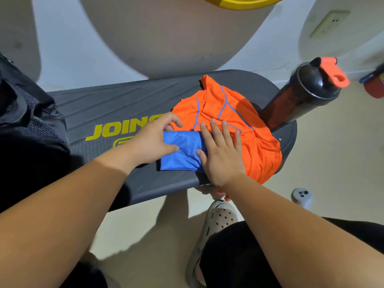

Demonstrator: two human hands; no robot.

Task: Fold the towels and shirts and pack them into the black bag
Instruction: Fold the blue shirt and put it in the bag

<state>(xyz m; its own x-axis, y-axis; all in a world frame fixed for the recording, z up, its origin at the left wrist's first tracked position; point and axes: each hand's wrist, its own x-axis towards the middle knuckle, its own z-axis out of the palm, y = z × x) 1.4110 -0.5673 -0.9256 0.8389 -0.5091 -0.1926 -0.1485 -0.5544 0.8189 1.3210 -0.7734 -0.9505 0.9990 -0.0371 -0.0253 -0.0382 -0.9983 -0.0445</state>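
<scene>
On the towel (182,154), right hand (220,156): flat, fingers spread, pressing down.
Left hand (153,142): pinching the towel's left end.
Towel: folded small on the board (116,104).
Shirt (259,146): crumpled beside it, not yet folded.
Black bag (31,125): at the left; packing seemingly all ahead.

Near the front edge of the dark grey ribbed step platform (116,104), the left hand (151,140) grips the left end of a folded blue dimpled towel (180,154) while the right hand (220,156) presses flat where it meets the crumpled orange blue-seamed shirt (257,144).
</scene>
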